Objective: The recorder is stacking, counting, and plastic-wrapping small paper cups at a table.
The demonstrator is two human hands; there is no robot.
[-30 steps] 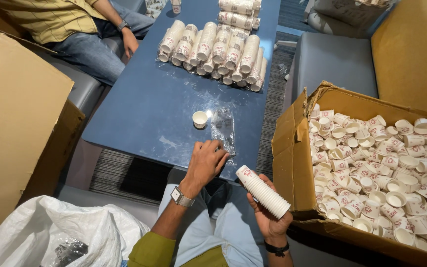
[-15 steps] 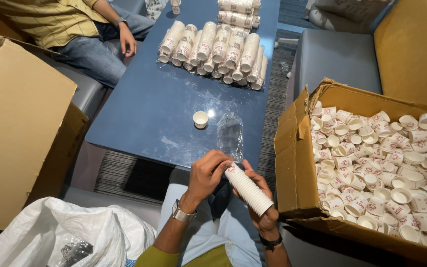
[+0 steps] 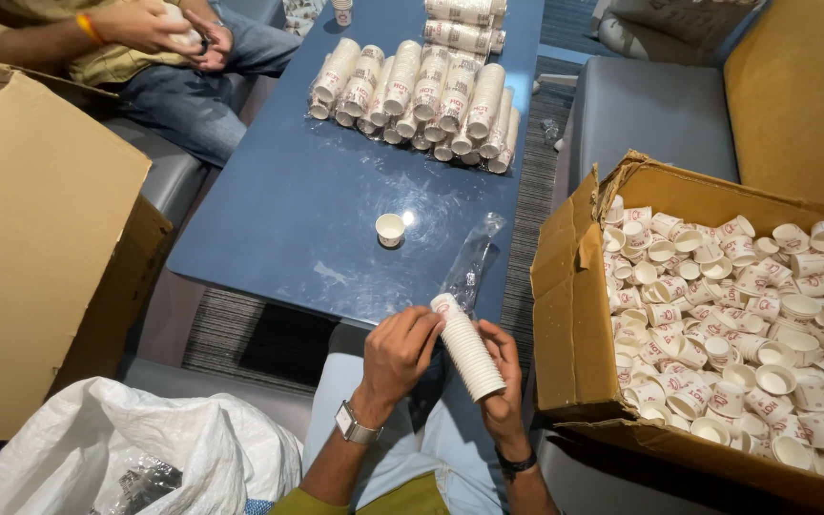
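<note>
I hold a stack of small white paper cups (image 3: 467, 345) over my lap, tilted with its top toward the table. My right hand (image 3: 502, 374) grips the stack's lower end from the right. My left hand (image 3: 398, 351), a watch on its wrist, touches the upper end with its fingertips. A clear plastic sleeve (image 3: 472, 260) lies on the blue table (image 3: 278, 219) just beyond the stack's top. A single paper cup (image 3: 390, 229) stands upright on the table nearby.
Several wrapped cup stacks (image 3: 417, 100) lie at the table's far end. An open cardboard box (image 3: 574, 315) full of loose cups is on my right. Another cardboard box (image 3: 40, 238) and a white sack (image 3: 135, 448) are on my left. Another person's hands (image 3: 159, 27) work at the far left.
My right hand brought the cup stack in from the right toward my lap. My left hand left the plastic sleeve on the table and came back onto the stack's top.
</note>
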